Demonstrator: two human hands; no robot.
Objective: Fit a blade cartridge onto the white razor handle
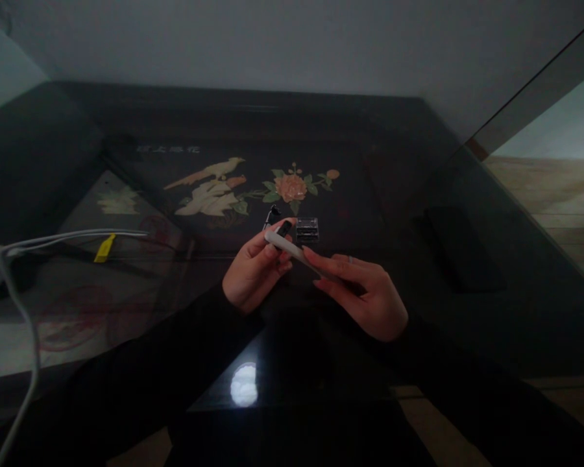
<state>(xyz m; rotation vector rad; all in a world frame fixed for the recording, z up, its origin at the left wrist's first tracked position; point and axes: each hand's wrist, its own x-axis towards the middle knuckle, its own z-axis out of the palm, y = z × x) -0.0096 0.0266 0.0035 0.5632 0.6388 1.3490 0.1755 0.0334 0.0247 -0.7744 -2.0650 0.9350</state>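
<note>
A slim, pale grey-white bar slants between my two hands, with a rounded end at the left. My right hand is closed on its lower right part, thumb and fingers on either side. My left hand is closed around the rounded end, where a small black piece shows at the fingertips. Whether the black piece is joined to the bar I cannot tell. Just beyond my hands lies a small clear case with dark parts inside. Partly hidden behind my left fingers is another small black-and-clear item.
The dark glass-topped table carries an inlaid bird-and-flower picture. White cables with a yellow tag run along the left. A dark flat rectangular object lies at the right. A pale wall rises behind.
</note>
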